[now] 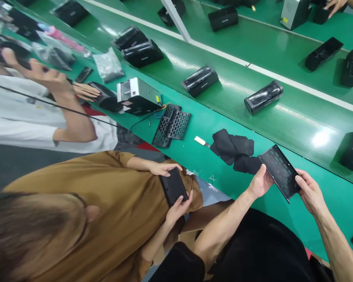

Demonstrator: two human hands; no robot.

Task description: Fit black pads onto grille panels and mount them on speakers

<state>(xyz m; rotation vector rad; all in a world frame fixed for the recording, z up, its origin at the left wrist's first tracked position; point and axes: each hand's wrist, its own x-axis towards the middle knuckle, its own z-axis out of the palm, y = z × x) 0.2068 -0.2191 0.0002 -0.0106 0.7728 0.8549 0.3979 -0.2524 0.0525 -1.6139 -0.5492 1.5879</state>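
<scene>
Both of my hands hold a flat black perforated panel (279, 170) tilted above the green bench (200, 156). My left hand (260, 182) pinches its near-left edge with the thumb on top. My right hand (310, 192) grips its right edge, fingers curled round it. Just left of the panel, a pile of black fabric pieces (232, 149) lies on the bench, with a small white tag (200, 141) beside it.
A person in a brown top sits to my left, holding a black piece (173, 188). Farther left another person in white works near a silver box (138, 96). Black grilles (170, 125) lie on the bench. Black housings (263, 97) ride the conveyor behind.
</scene>
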